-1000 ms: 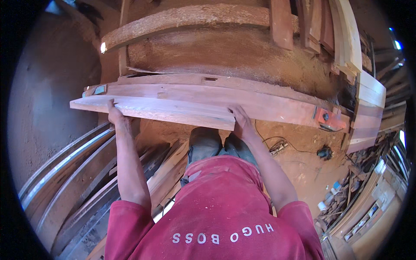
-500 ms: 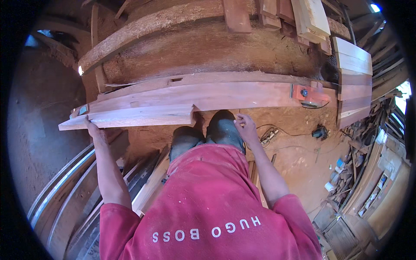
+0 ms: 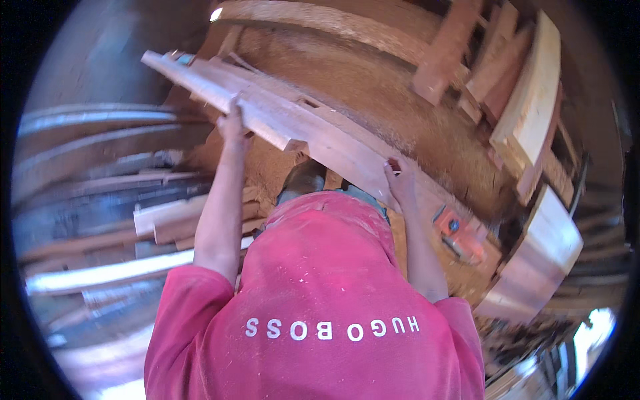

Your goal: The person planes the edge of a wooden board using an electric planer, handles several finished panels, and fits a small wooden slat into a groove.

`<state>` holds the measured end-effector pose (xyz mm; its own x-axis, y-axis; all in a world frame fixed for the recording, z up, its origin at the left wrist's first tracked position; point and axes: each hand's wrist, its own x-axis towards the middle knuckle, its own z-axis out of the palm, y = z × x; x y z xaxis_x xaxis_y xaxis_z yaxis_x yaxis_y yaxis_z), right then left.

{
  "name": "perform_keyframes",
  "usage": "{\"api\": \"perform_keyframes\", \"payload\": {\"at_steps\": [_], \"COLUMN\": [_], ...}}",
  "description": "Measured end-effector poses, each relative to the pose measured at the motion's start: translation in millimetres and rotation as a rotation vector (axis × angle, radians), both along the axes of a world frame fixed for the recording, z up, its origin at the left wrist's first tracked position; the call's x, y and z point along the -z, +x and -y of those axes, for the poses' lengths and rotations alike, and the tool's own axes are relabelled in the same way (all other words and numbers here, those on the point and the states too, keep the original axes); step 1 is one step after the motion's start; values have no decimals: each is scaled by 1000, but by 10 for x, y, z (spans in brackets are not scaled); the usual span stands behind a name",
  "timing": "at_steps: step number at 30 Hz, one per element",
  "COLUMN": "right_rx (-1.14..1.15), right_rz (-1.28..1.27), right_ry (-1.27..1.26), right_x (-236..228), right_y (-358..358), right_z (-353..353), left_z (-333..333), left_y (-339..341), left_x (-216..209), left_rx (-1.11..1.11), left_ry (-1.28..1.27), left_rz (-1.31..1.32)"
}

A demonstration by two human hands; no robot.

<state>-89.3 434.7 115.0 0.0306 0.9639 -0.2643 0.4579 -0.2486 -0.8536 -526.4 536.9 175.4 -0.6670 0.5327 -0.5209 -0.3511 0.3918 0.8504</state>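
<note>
My left hand [image 3: 233,123] is closed on the near edge of a pale wooden board [image 3: 193,83], which lies slanting along the left part of a long workbench plank [image 3: 353,157]. Beyond the board's right end, my right hand [image 3: 402,185] is over the plank's near edge. Its thumb and fingers are loosely curved with a gap between them, and I see nothing held there. An orange-red electric hand planer [image 3: 460,230] rests toward the plank's right end, beside my right forearm.
Thick timber pieces [image 3: 530,107] are stacked at the far right, and joined pale and reddish boards [image 3: 533,260] stand below them. A slot [image 3: 309,102] is cut in the bench. Long planks [image 3: 127,270] lie to my left, blurred.
The view has turned, so the bench now slopes down to the right. My right hand has moved from near my knee onto the plank. My left hand grips nearer the board's middle.
</note>
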Motion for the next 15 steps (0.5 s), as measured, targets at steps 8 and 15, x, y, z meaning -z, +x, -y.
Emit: {"api": "perform_keyframes", "payload": {"at_steps": [8, 15], "right_rx": [-252, -501], "right_rz": [-66, -144], "right_ry": [13, 21], "right_x": [-146, -119], "right_y": [31, -525], "right_z": [-731, -831], "left_z": [214, 146], "left_y": [599, 754], "left_x": [24, 97], "left_rx": [-99, -120], "left_ry": [-38, -60], "left_rz": [-75, 96]}}
